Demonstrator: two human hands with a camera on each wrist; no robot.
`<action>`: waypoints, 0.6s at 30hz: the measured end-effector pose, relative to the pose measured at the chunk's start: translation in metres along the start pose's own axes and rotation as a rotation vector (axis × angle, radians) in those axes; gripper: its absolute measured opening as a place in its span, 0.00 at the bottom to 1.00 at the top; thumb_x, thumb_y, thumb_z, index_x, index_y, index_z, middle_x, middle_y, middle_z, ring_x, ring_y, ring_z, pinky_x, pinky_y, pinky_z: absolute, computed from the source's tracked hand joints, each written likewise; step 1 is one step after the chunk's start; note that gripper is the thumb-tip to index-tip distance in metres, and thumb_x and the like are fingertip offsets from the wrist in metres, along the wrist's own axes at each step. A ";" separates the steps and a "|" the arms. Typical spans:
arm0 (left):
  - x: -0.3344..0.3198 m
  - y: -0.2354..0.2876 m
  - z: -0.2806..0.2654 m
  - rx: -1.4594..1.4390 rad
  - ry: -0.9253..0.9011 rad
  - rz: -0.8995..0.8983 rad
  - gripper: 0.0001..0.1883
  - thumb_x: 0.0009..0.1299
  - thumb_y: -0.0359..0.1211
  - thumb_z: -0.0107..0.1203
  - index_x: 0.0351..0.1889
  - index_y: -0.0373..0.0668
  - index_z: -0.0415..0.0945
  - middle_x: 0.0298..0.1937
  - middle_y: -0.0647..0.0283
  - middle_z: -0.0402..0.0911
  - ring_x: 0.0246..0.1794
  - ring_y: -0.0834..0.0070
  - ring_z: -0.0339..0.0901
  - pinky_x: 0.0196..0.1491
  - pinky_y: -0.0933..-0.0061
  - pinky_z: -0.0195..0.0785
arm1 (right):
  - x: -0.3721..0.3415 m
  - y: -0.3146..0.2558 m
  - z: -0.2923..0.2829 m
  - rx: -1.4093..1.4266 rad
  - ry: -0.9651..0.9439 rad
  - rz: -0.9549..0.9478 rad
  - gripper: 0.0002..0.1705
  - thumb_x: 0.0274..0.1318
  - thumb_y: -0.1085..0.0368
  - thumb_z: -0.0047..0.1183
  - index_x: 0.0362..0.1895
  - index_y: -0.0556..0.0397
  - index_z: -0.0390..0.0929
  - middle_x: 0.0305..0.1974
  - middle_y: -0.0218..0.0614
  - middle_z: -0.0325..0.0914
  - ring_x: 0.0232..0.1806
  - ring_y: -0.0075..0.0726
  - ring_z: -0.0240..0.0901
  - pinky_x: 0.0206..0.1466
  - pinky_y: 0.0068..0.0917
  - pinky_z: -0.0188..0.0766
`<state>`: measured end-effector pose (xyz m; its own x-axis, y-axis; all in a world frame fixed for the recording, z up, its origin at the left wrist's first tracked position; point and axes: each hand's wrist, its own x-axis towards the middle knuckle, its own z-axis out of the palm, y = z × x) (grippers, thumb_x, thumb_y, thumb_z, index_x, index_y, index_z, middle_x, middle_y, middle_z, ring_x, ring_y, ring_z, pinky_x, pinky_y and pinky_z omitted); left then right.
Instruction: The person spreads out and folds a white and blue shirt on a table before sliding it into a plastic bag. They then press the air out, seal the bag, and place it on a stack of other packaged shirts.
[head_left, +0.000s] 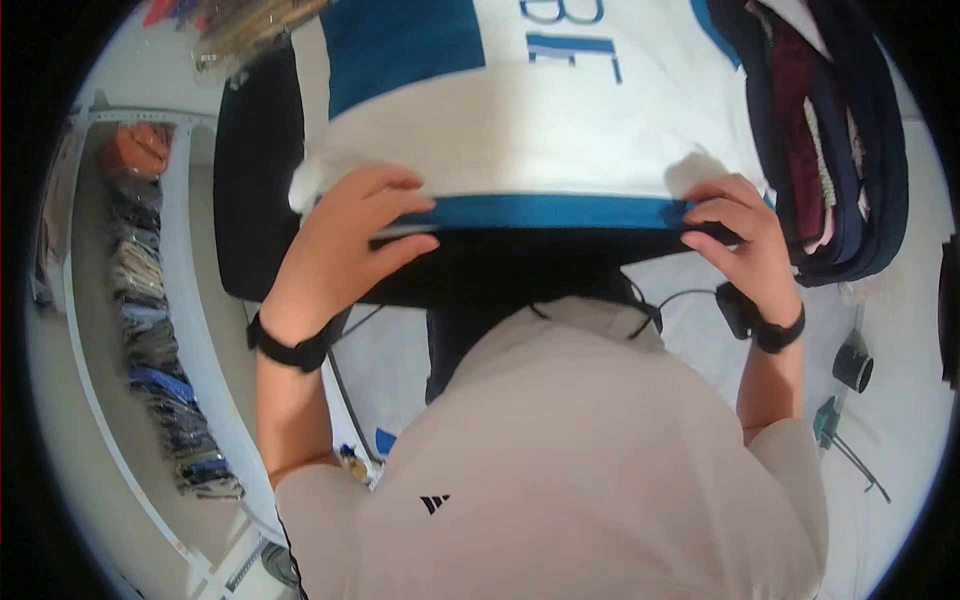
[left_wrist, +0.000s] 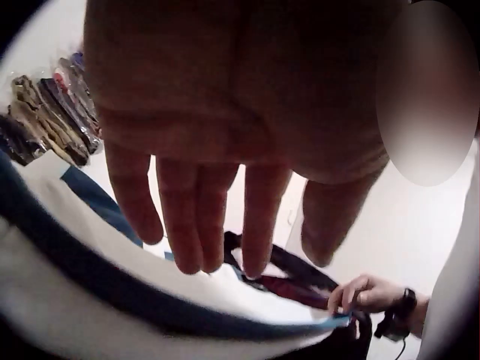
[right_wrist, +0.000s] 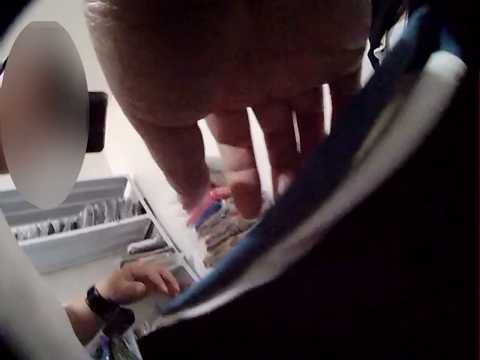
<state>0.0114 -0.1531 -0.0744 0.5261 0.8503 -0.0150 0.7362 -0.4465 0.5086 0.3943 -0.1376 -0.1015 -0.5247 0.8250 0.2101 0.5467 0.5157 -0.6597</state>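
Observation:
A white garment (head_left: pixel 620 130) with blue panels and blue lettering lies before me on a black surface (head_left: pixel 258 200). Its blue hem (head_left: pixel 540 211) runs along the near edge. At the left end of the hem my left hand (head_left: pixel 350 235) hovers palm down, fingers extended and thumb apart from them. My right hand (head_left: pixel 740 230) is at the other end, fingers loosely bent, fingertips right at the hem. From the right wrist, the raised hem (right_wrist: pixel 300 191) hides part of the fingers. Each wrist wears a black strap.
Dark and maroon folded clothes (head_left: pixel 800 130) are piled to the right of the garment. Bagged clothes (head_left: pixel 150 290) fill a white shelf on the left, and more plastic-wrapped items (head_left: pixel 255 25) sit at the back left. A black cup-like object (head_left: pixel 852 367) is at lower right.

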 end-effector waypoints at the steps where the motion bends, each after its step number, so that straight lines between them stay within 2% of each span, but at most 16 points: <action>1: -0.002 -0.001 -0.014 -0.009 0.061 -0.014 0.16 0.58 0.30 0.61 0.45 0.41 0.76 0.52 0.57 0.74 0.53 0.62 0.71 0.54 0.69 0.64 | 0.003 -0.001 -0.012 0.055 0.003 0.049 0.09 0.42 0.69 0.62 0.29 0.57 0.76 0.35 0.40 0.76 0.40 0.41 0.72 0.43 0.30 0.67; 4: 0.003 -0.011 -0.041 0.000 0.261 -0.124 0.11 0.60 0.28 0.57 0.41 0.38 0.76 0.46 0.55 0.76 0.49 0.59 0.72 0.52 0.68 0.64 | 0.022 0.008 -0.040 -0.010 0.058 0.126 0.07 0.48 0.69 0.58 0.29 0.59 0.76 0.33 0.39 0.76 0.35 0.39 0.72 0.41 0.28 0.67; 5: 0.006 -0.020 -0.045 0.047 0.246 -0.200 0.14 0.61 0.28 0.56 0.46 0.38 0.74 0.49 0.54 0.75 0.54 0.56 0.69 0.56 0.66 0.61 | 0.033 0.007 -0.047 -0.092 -0.001 0.177 0.07 0.50 0.68 0.57 0.30 0.60 0.77 0.29 0.40 0.76 0.31 0.38 0.73 0.37 0.29 0.68; 6: 0.006 -0.028 -0.046 0.051 0.248 -0.158 0.14 0.61 0.28 0.56 0.46 0.38 0.74 0.49 0.54 0.75 0.54 0.56 0.69 0.56 0.66 0.61 | 0.043 0.005 -0.051 -0.174 -0.057 0.200 0.10 0.52 0.64 0.56 0.29 0.59 0.77 0.28 0.41 0.76 0.28 0.41 0.74 0.33 0.33 0.69; 8: 0.009 -0.046 -0.044 0.250 0.132 -0.228 0.22 0.60 0.28 0.56 0.55 0.40 0.70 0.57 0.51 0.70 0.61 0.55 0.63 0.62 0.64 0.55 | 0.065 0.018 -0.050 -0.335 -0.133 0.159 0.14 0.53 0.58 0.53 0.29 0.57 0.78 0.29 0.43 0.77 0.28 0.46 0.75 0.33 0.36 0.70; 9: 0.011 -0.053 -0.041 0.209 0.084 -0.246 0.30 0.60 0.29 0.56 0.62 0.42 0.63 0.64 0.49 0.63 0.66 0.54 0.56 0.67 0.62 0.50 | 0.076 0.016 -0.043 -0.403 -0.197 0.239 0.13 0.54 0.57 0.53 0.31 0.56 0.78 0.30 0.42 0.78 0.30 0.47 0.75 0.34 0.36 0.70; 10: 0.012 -0.051 -0.040 0.253 0.057 -0.212 0.33 0.59 0.28 0.57 0.64 0.44 0.60 0.67 0.48 0.58 0.68 0.54 0.53 0.68 0.61 0.48 | 0.087 0.013 -0.040 -0.467 -0.259 0.318 0.14 0.54 0.57 0.53 0.33 0.55 0.78 0.31 0.42 0.78 0.33 0.48 0.75 0.35 0.36 0.69; 12: 0.019 -0.030 -0.045 0.234 0.048 -0.132 0.34 0.58 0.27 0.58 0.65 0.45 0.60 0.68 0.50 0.56 0.69 0.55 0.51 0.68 0.61 0.46 | 0.091 0.000 -0.039 -0.567 -0.292 0.205 0.16 0.53 0.52 0.53 0.36 0.51 0.78 0.32 0.43 0.78 0.35 0.51 0.75 0.38 0.39 0.70; 13: 0.023 -0.021 -0.054 0.200 0.059 -0.128 0.35 0.57 0.26 0.59 0.65 0.45 0.61 0.69 0.51 0.55 0.69 0.55 0.51 0.69 0.61 0.45 | 0.100 -0.002 -0.046 -0.583 -0.254 0.212 0.16 0.53 0.52 0.53 0.36 0.51 0.78 0.32 0.43 0.78 0.35 0.51 0.75 0.38 0.39 0.70; 14: 0.029 -0.013 -0.065 0.164 0.071 -0.129 0.35 0.56 0.25 0.59 0.64 0.45 0.61 0.69 0.52 0.55 0.70 0.56 0.51 0.69 0.61 0.44 | 0.110 -0.003 -0.054 -0.580 -0.313 0.138 0.16 0.53 0.52 0.54 0.37 0.51 0.77 0.32 0.43 0.78 0.35 0.51 0.75 0.38 0.40 0.70; 16: 0.040 -0.013 -0.093 0.205 0.145 -0.068 0.30 0.59 0.25 0.56 0.62 0.42 0.63 0.67 0.53 0.60 0.68 0.58 0.55 0.68 0.64 0.46 | 0.138 -0.002 -0.069 -0.616 -0.377 0.052 0.18 0.51 0.50 0.55 0.37 0.51 0.77 0.31 0.44 0.78 0.36 0.52 0.75 0.39 0.40 0.70; 18: 0.059 -0.014 -0.116 0.124 0.207 -0.082 0.27 0.62 0.25 0.54 0.61 0.40 0.64 0.63 0.52 0.66 0.65 0.60 0.61 0.66 0.66 0.50 | 0.176 0.008 -0.083 -0.643 -0.291 0.163 0.19 0.50 0.50 0.55 0.34 0.53 0.78 0.30 0.44 0.78 0.36 0.51 0.75 0.38 0.40 0.70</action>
<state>-0.0173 -0.0639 0.0178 0.3733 0.9183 0.1315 0.8260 -0.3935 0.4036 0.3604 0.0304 -0.0097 -0.5072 0.8542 -0.1142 0.8615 0.4992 -0.0924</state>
